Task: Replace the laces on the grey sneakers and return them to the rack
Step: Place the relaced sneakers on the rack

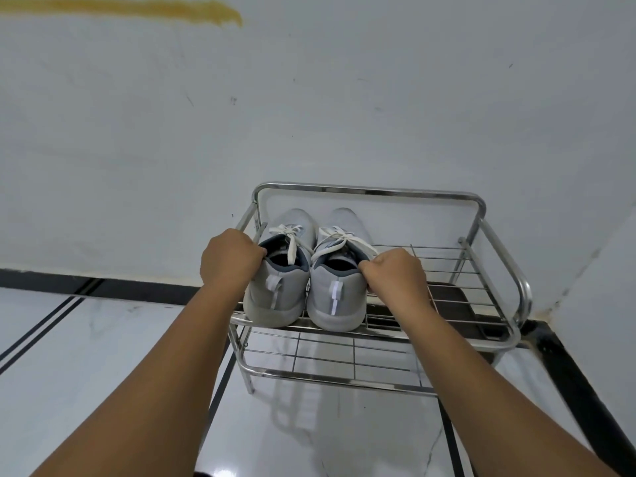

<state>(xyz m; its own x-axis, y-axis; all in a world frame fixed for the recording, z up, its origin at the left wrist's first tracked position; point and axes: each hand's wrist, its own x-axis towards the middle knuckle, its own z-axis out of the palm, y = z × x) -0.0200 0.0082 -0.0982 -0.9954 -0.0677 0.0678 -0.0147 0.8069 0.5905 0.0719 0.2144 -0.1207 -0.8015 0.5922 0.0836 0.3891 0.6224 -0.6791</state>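
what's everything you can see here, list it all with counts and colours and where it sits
grey sneakers: 2, grey with dark collars, side by side on the rack's top shelf, heels toward the camera; left one, right one
laces: 2 sets, white, tied on the sneakers
rack: 1, shiny metal, two wire shelves, against the wall near the corner
dark mat: 1, dark brown, seen through the top shelf's wires on the right
wall: pale, with a yellow smear at top left
floor: white glossy tiles with black bands
left hand: 1, grip on the left sneaker's collar
right hand: 1, grip on the right sneaker's collar
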